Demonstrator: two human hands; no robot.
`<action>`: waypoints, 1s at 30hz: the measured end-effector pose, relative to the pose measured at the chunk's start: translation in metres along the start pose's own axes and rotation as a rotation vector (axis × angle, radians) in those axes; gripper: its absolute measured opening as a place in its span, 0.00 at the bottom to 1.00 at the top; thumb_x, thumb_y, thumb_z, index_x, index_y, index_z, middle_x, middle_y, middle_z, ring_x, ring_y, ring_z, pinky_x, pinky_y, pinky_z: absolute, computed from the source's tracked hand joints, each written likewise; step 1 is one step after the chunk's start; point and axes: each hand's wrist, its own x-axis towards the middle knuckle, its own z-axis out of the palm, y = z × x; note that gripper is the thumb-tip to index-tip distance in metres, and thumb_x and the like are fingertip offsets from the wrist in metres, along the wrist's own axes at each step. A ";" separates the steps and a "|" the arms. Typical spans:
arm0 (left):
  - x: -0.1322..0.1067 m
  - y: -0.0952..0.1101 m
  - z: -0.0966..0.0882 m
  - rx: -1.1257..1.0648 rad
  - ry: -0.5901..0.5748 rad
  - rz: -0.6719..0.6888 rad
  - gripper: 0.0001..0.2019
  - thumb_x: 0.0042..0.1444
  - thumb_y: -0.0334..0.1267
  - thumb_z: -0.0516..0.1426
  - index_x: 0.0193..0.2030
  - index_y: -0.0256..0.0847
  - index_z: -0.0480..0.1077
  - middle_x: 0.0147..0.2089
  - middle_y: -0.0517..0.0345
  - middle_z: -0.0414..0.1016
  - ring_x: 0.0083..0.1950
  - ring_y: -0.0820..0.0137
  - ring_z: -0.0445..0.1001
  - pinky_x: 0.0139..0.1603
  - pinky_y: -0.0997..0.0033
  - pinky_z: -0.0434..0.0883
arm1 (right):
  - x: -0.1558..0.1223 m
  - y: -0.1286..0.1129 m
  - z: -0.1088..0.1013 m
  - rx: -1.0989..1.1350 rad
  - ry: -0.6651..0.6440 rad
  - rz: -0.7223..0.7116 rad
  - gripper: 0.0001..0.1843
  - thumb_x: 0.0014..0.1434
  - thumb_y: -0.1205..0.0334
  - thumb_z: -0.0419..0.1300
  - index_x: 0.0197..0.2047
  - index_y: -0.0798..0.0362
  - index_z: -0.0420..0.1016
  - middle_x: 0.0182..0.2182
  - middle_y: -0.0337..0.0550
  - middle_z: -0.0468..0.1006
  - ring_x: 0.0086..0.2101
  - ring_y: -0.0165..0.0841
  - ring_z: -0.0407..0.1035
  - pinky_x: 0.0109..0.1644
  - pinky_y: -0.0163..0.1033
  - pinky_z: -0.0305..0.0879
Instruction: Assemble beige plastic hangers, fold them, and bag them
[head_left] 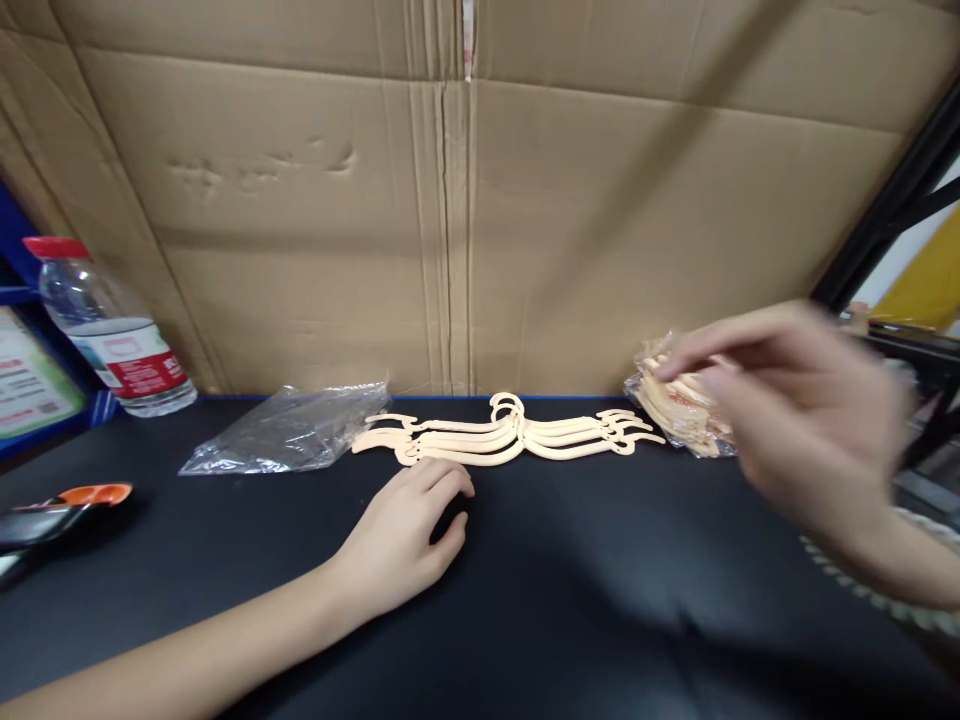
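Hangers (519,430), cream and stacked, lie on the table (525,590) just beyond the nearer of 2 hands: the left hand (405,530), fingers loosely curled, thumb apart. The right hand (810,410) (blurred; I cannot tell whether it pinches anything) is to their right, by a bagged bundle (679,415).

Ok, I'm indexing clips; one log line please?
left hand: open, by hangers | right hand: raised, blurred, near bagged pieces
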 end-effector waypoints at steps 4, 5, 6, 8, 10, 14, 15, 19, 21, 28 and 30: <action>0.000 0.000 0.000 -0.005 -0.006 -0.005 0.10 0.55 0.29 0.52 0.42 0.42 0.68 0.46 0.53 0.73 0.48 0.61 0.72 0.49 0.58 0.71 | -0.030 0.053 0.031 -0.189 -0.309 0.001 0.09 0.64 0.62 0.53 0.45 0.52 0.72 0.40 0.48 0.76 0.41 0.41 0.71 0.45 0.48 0.70; 0.001 0.000 0.000 -0.008 -0.008 -0.006 0.10 0.55 0.29 0.52 0.42 0.42 0.68 0.45 0.53 0.73 0.47 0.61 0.72 0.49 0.58 0.71 | -0.040 0.068 0.038 -0.219 -0.343 -0.025 0.11 0.64 0.63 0.52 0.48 0.53 0.71 0.43 0.50 0.76 0.45 0.43 0.70 0.49 0.51 0.69; 0.001 0.000 0.000 -0.011 -0.012 -0.007 0.09 0.55 0.29 0.51 0.42 0.42 0.68 0.45 0.53 0.73 0.47 0.61 0.72 0.48 0.58 0.71 | -0.049 0.082 0.043 -0.239 -0.399 -0.049 0.13 0.64 0.64 0.52 0.50 0.53 0.70 0.45 0.51 0.75 0.48 0.44 0.69 0.52 0.54 0.67; 0.001 0.000 0.001 -0.015 -0.016 -0.007 0.09 0.56 0.29 0.51 0.42 0.42 0.68 0.45 0.53 0.73 0.47 0.61 0.72 0.48 0.58 0.71 | -0.063 0.102 0.049 -0.248 -0.450 -0.050 0.14 0.64 0.65 0.52 0.52 0.51 0.69 0.48 0.51 0.74 0.50 0.44 0.68 0.55 0.55 0.66; 0.002 -0.001 0.002 -0.019 -0.013 -0.005 0.09 0.56 0.29 0.51 0.42 0.42 0.68 0.45 0.53 0.73 0.47 0.61 0.71 0.49 0.58 0.71 | -0.069 0.112 0.051 -0.239 -0.471 -0.031 0.14 0.65 0.64 0.52 0.53 0.50 0.69 0.48 0.50 0.74 0.50 0.44 0.68 0.55 0.55 0.66; 0.004 -0.001 0.003 -0.032 -0.008 0.005 0.09 0.56 0.29 0.51 0.42 0.42 0.67 0.46 0.53 0.73 0.48 0.61 0.71 0.49 0.58 0.71 | -0.067 0.113 0.050 -0.184 -0.510 -0.011 0.09 0.67 0.63 0.52 0.47 0.51 0.71 0.44 0.50 0.74 0.47 0.43 0.68 0.53 0.53 0.66; 0.004 -0.001 0.003 -0.037 -0.008 0.007 0.09 0.56 0.29 0.51 0.43 0.42 0.67 0.46 0.53 0.73 0.48 0.61 0.71 0.49 0.59 0.71 | -0.066 0.112 0.050 -0.170 -0.515 -0.003 0.09 0.67 0.62 0.52 0.45 0.50 0.72 0.43 0.49 0.74 0.46 0.43 0.68 0.52 0.52 0.67; 0.003 0.000 0.002 -0.068 -0.004 0.031 0.10 0.57 0.29 0.51 0.44 0.43 0.67 0.45 0.53 0.73 0.47 0.62 0.71 0.48 0.61 0.71 | -0.065 0.105 0.048 -0.144 -0.524 0.045 0.09 0.67 0.61 0.52 0.38 0.50 0.71 0.36 0.46 0.74 0.40 0.41 0.69 0.44 0.47 0.68; 0.002 0.001 0.001 -0.083 -0.001 0.051 0.10 0.57 0.29 0.51 0.44 0.43 0.67 0.44 0.53 0.73 0.46 0.63 0.72 0.47 0.62 0.71 | -0.065 0.102 0.048 -0.144 -0.512 0.061 0.10 0.67 0.59 0.52 0.36 0.50 0.71 0.34 0.45 0.75 0.37 0.39 0.70 0.41 0.45 0.68; 0.001 0.002 -0.002 -0.091 0.022 0.059 0.09 0.58 0.29 0.51 0.43 0.43 0.67 0.41 0.54 0.75 0.42 0.65 0.73 0.43 0.64 0.72 | -0.067 0.100 0.044 -0.193 -0.390 0.151 0.10 0.67 0.54 0.51 0.39 0.48 0.69 0.33 0.41 0.77 0.33 0.37 0.72 0.36 0.40 0.68; 0.001 0.002 -0.002 -0.106 0.033 0.031 0.09 0.59 0.30 0.51 0.43 0.43 0.67 0.40 0.55 0.75 0.41 0.66 0.73 0.42 0.65 0.72 | -0.067 0.101 0.043 -0.173 -0.331 0.182 0.09 0.67 0.54 0.51 0.40 0.48 0.68 0.33 0.42 0.77 0.32 0.37 0.72 0.34 0.39 0.68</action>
